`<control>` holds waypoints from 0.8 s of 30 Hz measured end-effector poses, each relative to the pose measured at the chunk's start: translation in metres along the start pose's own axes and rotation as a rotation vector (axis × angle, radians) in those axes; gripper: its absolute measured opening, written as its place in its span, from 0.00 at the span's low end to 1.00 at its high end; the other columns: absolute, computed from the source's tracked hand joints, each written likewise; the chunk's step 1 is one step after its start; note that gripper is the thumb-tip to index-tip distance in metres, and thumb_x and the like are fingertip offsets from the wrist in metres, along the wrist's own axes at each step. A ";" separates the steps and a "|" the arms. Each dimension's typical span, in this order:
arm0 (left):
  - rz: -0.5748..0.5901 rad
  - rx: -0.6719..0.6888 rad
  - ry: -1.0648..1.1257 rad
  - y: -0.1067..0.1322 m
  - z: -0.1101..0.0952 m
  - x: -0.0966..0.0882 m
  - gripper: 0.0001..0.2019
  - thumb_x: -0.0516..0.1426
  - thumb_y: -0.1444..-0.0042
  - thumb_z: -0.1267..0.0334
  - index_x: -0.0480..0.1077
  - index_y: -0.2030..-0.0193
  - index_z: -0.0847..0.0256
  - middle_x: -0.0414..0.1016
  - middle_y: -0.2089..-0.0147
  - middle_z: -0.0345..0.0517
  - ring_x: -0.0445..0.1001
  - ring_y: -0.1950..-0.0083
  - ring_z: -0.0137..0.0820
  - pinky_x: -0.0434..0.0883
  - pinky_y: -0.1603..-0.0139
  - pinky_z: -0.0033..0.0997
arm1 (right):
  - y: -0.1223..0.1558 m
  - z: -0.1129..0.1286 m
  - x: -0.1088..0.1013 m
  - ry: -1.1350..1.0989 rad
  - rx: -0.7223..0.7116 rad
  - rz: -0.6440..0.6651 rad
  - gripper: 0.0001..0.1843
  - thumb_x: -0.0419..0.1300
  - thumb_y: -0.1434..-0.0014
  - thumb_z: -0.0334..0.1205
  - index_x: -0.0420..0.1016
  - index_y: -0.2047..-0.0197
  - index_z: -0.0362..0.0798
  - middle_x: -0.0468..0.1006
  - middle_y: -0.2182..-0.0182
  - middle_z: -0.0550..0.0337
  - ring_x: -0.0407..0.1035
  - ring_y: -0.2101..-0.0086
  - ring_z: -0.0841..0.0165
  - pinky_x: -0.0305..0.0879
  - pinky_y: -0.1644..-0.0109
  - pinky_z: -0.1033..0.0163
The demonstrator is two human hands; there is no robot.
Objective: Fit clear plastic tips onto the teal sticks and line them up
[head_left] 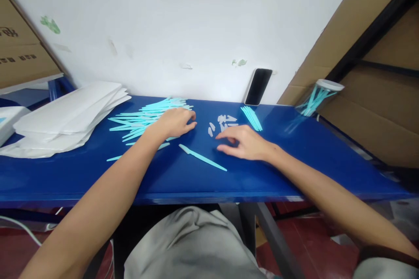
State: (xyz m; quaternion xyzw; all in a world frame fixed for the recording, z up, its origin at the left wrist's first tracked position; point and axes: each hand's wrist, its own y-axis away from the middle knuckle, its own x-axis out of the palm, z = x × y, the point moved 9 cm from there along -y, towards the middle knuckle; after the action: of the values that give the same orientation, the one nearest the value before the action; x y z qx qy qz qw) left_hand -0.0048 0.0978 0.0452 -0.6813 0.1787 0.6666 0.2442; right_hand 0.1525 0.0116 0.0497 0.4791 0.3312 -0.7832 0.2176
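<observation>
My left hand (178,123) rests at the right edge of a pile of turquoise eyebrow razors (134,121), thumb and forefinger apart; its other fingers are partly hidden. My right hand (244,143) hovers just in front of a small group of whitish blade caps (223,119), with a gap between thumb and fingers and nothing visible between them. A single turquoise razor (204,159) lies slanted on the blue table between my hands, its pale blade end toward the left. Behind my right hand, several razors lie side by side in a neat bundle (252,118).
A phone (258,87) leans against the white wall. On the right, a clear jar (316,98) with a white lid holds more turquoise razors. White paper-like bags (68,113) are stacked at the left of the blue table (278,178). Cardboard (369,113) stands on the right.
</observation>
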 end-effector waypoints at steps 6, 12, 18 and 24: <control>-0.071 0.096 0.014 0.000 -0.026 -0.003 0.17 0.49 0.29 0.56 0.77 0.51 0.59 0.83 0.53 0.53 0.79 0.54 0.41 0.66 0.59 0.33 | -0.002 0.017 0.032 0.011 -0.089 0.220 0.24 0.59 0.29 0.55 0.81 0.40 0.50 0.77 0.63 0.55 0.72 0.66 0.64 0.64 0.62 0.62; -0.203 0.238 0.086 0.006 -0.050 -0.014 0.26 0.43 0.26 0.52 0.76 0.64 0.61 0.79 0.65 0.51 0.75 0.66 0.37 0.60 0.65 0.36 | -0.005 -0.006 0.027 0.003 -0.010 0.185 0.14 0.59 0.31 0.38 0.84 0.48 0.50 0.77 0.59 0.54 0.72 0.62 0.64 0.65 0.57 0.60; -0.184 0.336 0.036 0.003 -0.063 -0.003 0.25 0.45 0.26 0.52 0.77 0.64 0.60 0.79 0.64 0.52 0.75 0.60 0.39 0.64 0.61 0.37 | -0.006 -0.021 0.021 -0.050 0.093 0.176 0.06 0.58 0.31 0.37 0.76 0.59 0.48 0.75 0.67 0.59 0.68 0.66 0.66 0.62 0.60 0.62; -0.063 0.340 -0.128 -0.002 -0.071 0.013 0.25 0.46 0.27 0.56 0.79 0.67 0.62 0.82 0.63 0.56 0.78 0.60 0.41 0.66 0.60 0.37 | 0.000 -0.024 0.022 -0.041 0.168 0.284 0.10 0.54 0.27 0.42 0.69 0.62 0.49 0.76 0.69 0.60 0.68 0.69 0.66 0.58 0.63 0.62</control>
State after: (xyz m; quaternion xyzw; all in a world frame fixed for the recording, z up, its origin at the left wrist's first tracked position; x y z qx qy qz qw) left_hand 0.0559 0.0601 0.0316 -0.5916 0.2514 0.6609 0.3874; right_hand 0.1569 0.0283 0.0224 0.5214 0.1891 -0.7792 0.2919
